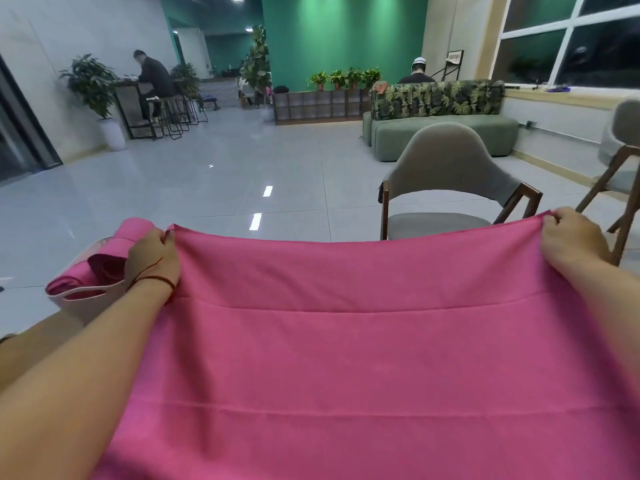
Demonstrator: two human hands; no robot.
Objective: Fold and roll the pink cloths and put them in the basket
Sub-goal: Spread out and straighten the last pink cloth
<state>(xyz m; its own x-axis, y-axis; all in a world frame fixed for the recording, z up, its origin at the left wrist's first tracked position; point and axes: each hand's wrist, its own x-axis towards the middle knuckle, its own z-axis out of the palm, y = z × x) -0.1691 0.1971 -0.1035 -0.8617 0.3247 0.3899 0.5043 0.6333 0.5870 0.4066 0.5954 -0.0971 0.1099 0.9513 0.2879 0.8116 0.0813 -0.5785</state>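
A large pink cloth is stretched wide in front of me and fills the lower half of the view. My left hand pinches its far left corner. My right hand pinches its far right corner. The far edge sags a little between the two hands. Two horizontal fold lines cross the cloth. At the left, behind my left hand, a pale basket with a handle slot holds several rolled pink cloths. The surface under the cloth is hidden.
A grey chair with wooden legs stands just beyond the cloth at the right, and a second chair at the far right edge. Open tiled floor lies ahead. A green sofa, plants and two seated persons are far back.
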